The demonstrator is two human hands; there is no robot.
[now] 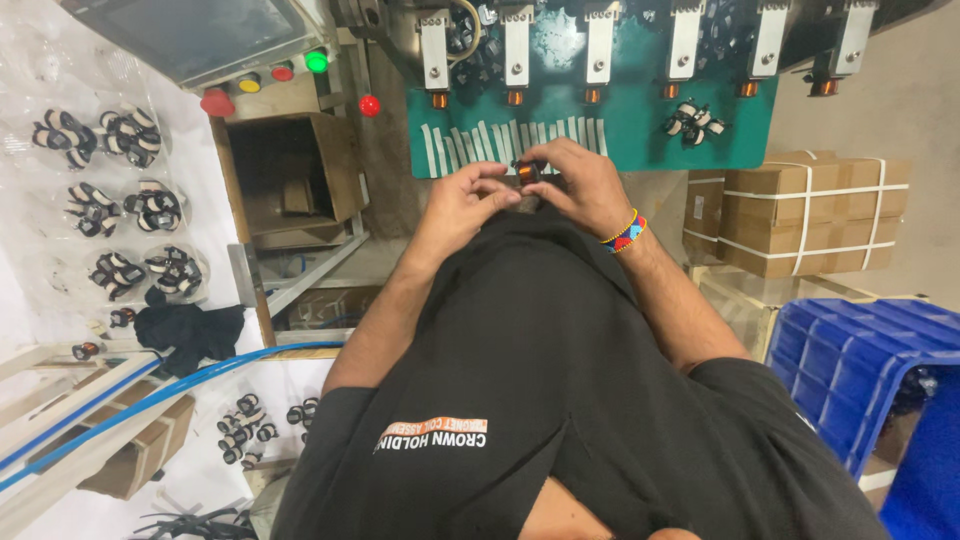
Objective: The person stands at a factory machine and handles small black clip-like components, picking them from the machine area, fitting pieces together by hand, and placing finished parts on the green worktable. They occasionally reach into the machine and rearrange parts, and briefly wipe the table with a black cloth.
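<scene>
At green bench edge (640,140):
coil (528,172): small, copper-wound — dark frame
left hand (462,200): pinching coil
right hand (580,185): gripping coil

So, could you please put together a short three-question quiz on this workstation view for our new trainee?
1. True or false: both the left hand and the right hand are on the small copper-coloured coil.
2. Which wrist wears the multicoloured beaded bracelet?
A. left
B. right
C. neither
3. What colour is the plastic crate at the person's right side?

Key:
1. True. Fingers of both hands close around the coil, held in front of the green machine bed.
2. B. The bracelet sits on the right wrist.
3. Blue. It stands below the strapped cardboard boxes.
</scene>
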